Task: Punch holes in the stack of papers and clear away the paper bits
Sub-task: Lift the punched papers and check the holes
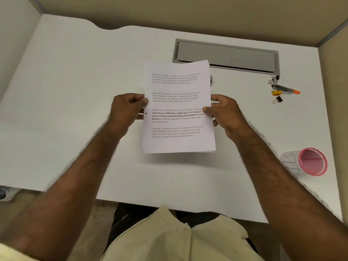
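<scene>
The stack of papers [178, 108] is gripped at mid-height by both hands, above the centre of the frame. The left hand [127, 110] is curled round the stack's left edge, its thumb laid on the top sheet. The right hand [225, 114] is curled round the right edge, thumb likewise pressed on the printed face. The stack is held clear of the desk [75, 110], as shown by the shadow cast below its lower edge. Four blocks of text are seen on the top sheet, and one dark round spot, seemingly a punched hole, is seen near the left margin beside the left thumb.

A grey hatch [226, 56] is set into the desk at upper right, partly covered by the stack's top corner. A pink cup [311, 162] is lying on its side at the right edge of the frame. A small pile of clips and an orange-tipped tool [284, 89] is seen below the hatch's right end. A small shiny object [211, 80] is partly hidden behind the stack's right edge; what it is cannot be told.
</scene>
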Action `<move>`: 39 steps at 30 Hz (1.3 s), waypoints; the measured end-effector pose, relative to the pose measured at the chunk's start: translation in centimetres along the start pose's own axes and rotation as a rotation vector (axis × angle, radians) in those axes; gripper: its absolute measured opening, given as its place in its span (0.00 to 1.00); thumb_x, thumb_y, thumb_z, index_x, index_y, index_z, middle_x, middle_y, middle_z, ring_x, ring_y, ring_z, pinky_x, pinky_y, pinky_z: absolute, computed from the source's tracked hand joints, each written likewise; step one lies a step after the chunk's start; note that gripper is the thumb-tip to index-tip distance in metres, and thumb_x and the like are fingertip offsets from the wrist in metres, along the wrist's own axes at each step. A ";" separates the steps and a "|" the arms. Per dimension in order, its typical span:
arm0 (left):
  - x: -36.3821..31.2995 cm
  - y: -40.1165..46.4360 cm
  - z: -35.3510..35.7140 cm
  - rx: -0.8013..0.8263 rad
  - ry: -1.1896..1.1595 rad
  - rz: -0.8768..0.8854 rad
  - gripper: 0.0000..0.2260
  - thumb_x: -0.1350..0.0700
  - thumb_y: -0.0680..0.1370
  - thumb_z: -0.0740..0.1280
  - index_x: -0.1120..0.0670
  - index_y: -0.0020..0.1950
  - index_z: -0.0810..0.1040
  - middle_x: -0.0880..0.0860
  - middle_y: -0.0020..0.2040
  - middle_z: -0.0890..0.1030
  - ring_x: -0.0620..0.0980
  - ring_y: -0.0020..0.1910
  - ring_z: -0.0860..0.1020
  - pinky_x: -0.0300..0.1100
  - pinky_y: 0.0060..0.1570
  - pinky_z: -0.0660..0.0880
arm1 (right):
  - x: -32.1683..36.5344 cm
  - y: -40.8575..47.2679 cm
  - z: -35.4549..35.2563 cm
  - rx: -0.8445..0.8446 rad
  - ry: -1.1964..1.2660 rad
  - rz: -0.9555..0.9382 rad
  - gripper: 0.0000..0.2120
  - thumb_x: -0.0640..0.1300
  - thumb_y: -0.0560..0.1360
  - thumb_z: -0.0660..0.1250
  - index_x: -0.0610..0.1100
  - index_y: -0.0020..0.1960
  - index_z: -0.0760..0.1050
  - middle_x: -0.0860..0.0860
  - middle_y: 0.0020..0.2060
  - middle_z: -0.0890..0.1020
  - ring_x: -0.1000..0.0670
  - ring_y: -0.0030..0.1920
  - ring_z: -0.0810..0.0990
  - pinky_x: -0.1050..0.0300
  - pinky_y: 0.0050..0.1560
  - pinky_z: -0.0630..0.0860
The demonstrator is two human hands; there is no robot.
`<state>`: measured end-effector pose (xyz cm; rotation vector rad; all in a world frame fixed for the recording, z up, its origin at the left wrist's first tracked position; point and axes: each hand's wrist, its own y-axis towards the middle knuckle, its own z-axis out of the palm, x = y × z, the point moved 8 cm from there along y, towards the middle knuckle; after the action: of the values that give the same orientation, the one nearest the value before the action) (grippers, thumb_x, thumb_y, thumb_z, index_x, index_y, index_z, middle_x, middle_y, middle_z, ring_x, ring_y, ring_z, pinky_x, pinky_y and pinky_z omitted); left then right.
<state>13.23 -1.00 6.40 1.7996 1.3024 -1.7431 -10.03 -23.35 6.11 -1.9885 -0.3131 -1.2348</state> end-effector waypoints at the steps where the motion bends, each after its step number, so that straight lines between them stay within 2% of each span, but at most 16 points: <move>1: 0.6 0.0 -0.7 -0.002 -0.010 -0.019 0.04 0.61 0.82 0.73 0.56 0.54 0.87 0.49 0.42 0.89 0.48 0.37 0.86 0.42 0.39 0.85 | -0.1 0.0 0.8 0.009 -0.002 0.013 0.16 0.36 0.77 0.70 0.47 0.63 0.82 0.50 0.48 0.89 0.55 0.36 0.84 0.61 0.30 0.74; 5: 3.2 -0.2 -4.2 -0.025 -0.033 -0.086 0.05 0.61 0.82 0.73 0.53 0.50 0.87 0.47 0.40 0.89 0.47 0.36 0.86 0.42 0.38 0.85 | -0.3 0.0 4.7 0.058 0.006 0.064 0.16 0.36 0.78 0.70 0.47 0.64 0.81 0.50 0.48 0.89 0.53 0.37 0.85 0.60 0.31 0.75; 8: 5.5 -0.2 -7.5 -0.058 -0.034 -0.131 0.06 0.61 0.81 0.73 0.51 0.49 0.87 0.46 0.39 0.89 0.45 0.35 0.86 0.40 0.36 0.84 | -0.4 -0.1 8.5 0.111 0.010 0.101 0.17 0.35 0.79 0.70 0.46 0.65 0.80 0.47 0.51 0.89 0.49 0.42 0.85 0.57 0.36 0.75; 12: 8.9 0.1 -12.1 -0.098 -0.031 -0.201 0.07 0.61 0.81 0.73 0.50 0.47 0.86 0.45 0.37 0.88 0.44 0.33 0.86 0.37 0.33 0.82 | -0.5 0.2 13.9 0.150 -0.019 0.133 0.17 0.34 0.79 0.70 0.45 0.66 0.80 0.47 0.51 0.88 0.56 0.35 0.85 0.64 0.27 0.75; 15: 11.1 0.6 -15.3 -0.127 -0.028 -0.248 0.07 0.61 0.81 0.73 0.50 0.46 0.86 0.44 0.36 0.88 0.43 0.32 0.86 0.36 0.32 0.82 | -0.6 0.5 17.8 0.174 -0.059 0.158 0.17 0.34 0.79 0.70 0.44 0.67 0.79 0.45 0.54 0.87 0.53 0.39 0.84 0.65 0.27 0.74; 19: 13.4 1.8 -18.7 -0.149 -0.030 -0.305 0.03 0.62 0.81 0.73 0.56 0.51 0.86 0.48 0.38 0.88 0.45 0.33 0.86 0.38 0.33 0.82 | -0.6 1.4 22.3 0.190 -0.096 0.171 0.17 0.34 0.79 0.70 0.44 0.67 0.79 0.43 0.58 0.87 0.43 0.50 0.87 0.56 0.37 0.78; 22: 14.3 3.1 -20.4 -0.146 -0.003 -0.323 0.06 0.62 0.82 0.72 0.61 0.57 0.85 0.55 0.44 0.87 0.46 0.32 0.85 0.38 0.32 0.83 | -0.6 2.6 24.9 0.175 -0.134 0.175 0.17 0.34 0.78 0.70 0.44 0.66 0.79 0.44 0.60 0.87 0.40 0.57 0.87 0.51 0.42 0.82; 24: 14.6 4.0 -21.3 -0.144 0.013 -0.329 0.08 0.63 0.82 0.72 0.63 0.60 0.85 0.59 0.47 0.87 0.49 0.34 0.85 0.39 0.32 0.83 | -0.6 3.5 26.1 0.159 -0.157 0.171 0.17 0.34 0.78 0.71 0.43 0.66 0.80 0.44 0.61 0.86 0.40 0.59 0.87 0.44 0.52 0.85; 26: 14.8 5.0 -22.0 -0.143 0.025 -0.330 0.09 0.63 0.82 0.72 0.65 0.61 0.84 0.61 0.49 0.86 0.51 0.36 0.84 0.40 0.33 0.84 | -0.4 4.2 27.1 0.146 -0.187 0.160 0.17 0.35 0.78 0.72 0.42 0.66 0.80 0.44 0.60 0.86 0.41 0.59 0.86 0.42 0.59 0.83; 29: 15.1 6.2 -22.8 -0.129 0.011 -0.337 0.08 0.63 0.82 0.71 0.64 0.60 0.84 0.58 0.45 0.87 0.46 0.32 0.85 0.39 0.31 0.83 | -0.3 5.1 28.0 0.135 -0.235 0.152 0.16 0.36 0.77 0.73 0.43 0.64 0.80 0.45 0.57 0.87 0.41 0.57 0.87 0.45 0.57 0.83; 31: 15.5 6.8 -23.1 -0.117 0.008 -0.346 0.08 0.63 0.82 0.72 0.64 0.60 0.84 0.58 0.45 0.87 0.47 0.33 0.86 0.40 0.33 0.84 | -0.4 5.5 28.4 0.129 -0.268 0.153 0.16 0.36 0.77 0.73 0.42 0.64 0.79 0.44 0.56 0.87 0.39 0.56 0.87 0.42 0.58 0.82; 33: 15.9 7.1 -23.2 -0.110 0.009 -0.364 0.09 0.62 0.82 0.72 0.65 0.61 0.84 0.61 0.49 0.88 0.52 0.38 0.87 0.44 0.38 0.86 | -0.6 5.7 28.5 0.124 -0.310 0.153 0.16 0.37 0.77 0.73 0.43 0.64 0.79 0.43 0.54 0.88 0.39 0.56 0.87 0.37 0.61 0.83; 35: 16.2 7.3 -23.5 -0.108 0.006 -0.375 0.09 0.62 0.82 0.72 0.64 0.60 0.84 0.63 0.52 0.88 0.54 0.40 0.87 0.49 0.43 0.88 | -0.7 5.8 28.5 0.116 -0.339 0.156 0.15 0.39 0.77 0.74 0.44 0.63 0.80 0.45 0.52 0.88 0.40 0.54 0.87 0.35 0.60 0.83; 39: 16.1 7.7 -24.4 -0.138 0.052 -0.365 0.05 0.62 0.81 0.71 0.60 0.50 0.87 0.59 0.46 0.88 0.56 0.41 0.87 0.56 0.52 0.87 | -0.7 5.8 28.1 0.071 -0.388 0.138 0.13 0.43 0.77 0.74 0.46 0.61 0.82 0.48 0.48 0.88 0.41 0.51 0.87 0.36 0.57 0.84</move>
<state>31.77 19.42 -5.98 1.6172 1.8179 -1.7365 11.43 -7.20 -4.08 -2.1413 -0.3951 -0.7374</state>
